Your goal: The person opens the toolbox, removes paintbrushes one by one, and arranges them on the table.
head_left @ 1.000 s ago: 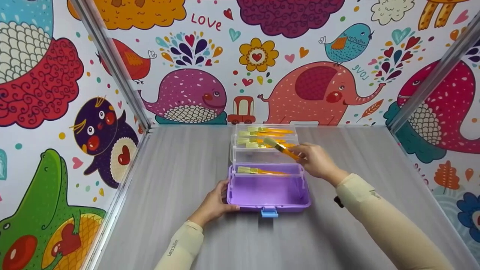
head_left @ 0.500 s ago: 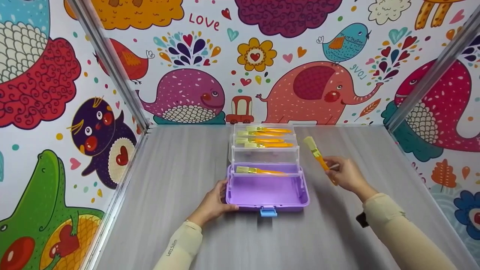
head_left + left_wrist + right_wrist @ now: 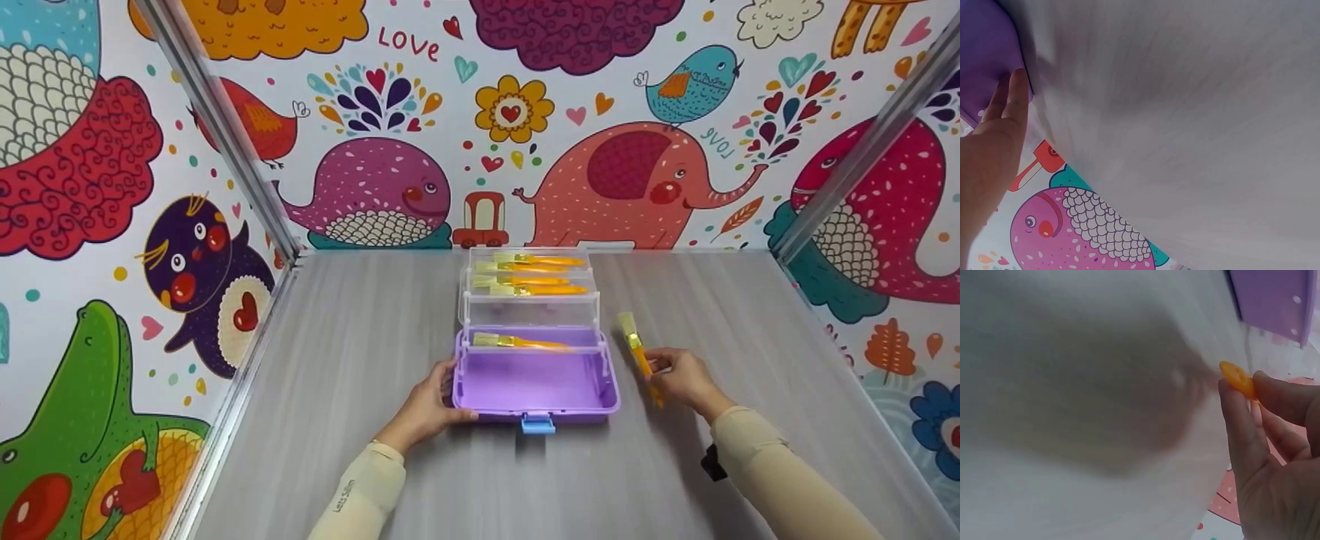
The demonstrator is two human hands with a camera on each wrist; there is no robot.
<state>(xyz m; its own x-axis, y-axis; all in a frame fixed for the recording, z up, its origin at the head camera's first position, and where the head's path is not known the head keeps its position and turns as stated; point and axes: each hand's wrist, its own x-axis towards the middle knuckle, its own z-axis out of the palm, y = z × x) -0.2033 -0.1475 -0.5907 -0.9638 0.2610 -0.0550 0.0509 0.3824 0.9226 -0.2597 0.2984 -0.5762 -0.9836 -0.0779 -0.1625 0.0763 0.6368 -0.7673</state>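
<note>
In the head view, a purple tool box stands with its lid up and clear tiers raised. My left hand rests against its left side, thumb at the front corner; in the left wrist view the fingers lie fairly straight along the wall. To the right of the box, my right hand pinches a paintbrush by its orange handle, pale bristles pointing away from me. The handle's end shows between thumb and fingers in the right wrist view. Another paintbrush lies in the front tier.
Several more paintbrushes lie in the rear clear tiers. A blue latch hangs at the box's front. Behind the grey table rises a wall printed with cartoon animals, with metal posts at its corners.
My right hand has carried the paintbrush from over the clear tiers to the right of the box, then lower and nearer to me. The left hand has stayed on the box.
</note>
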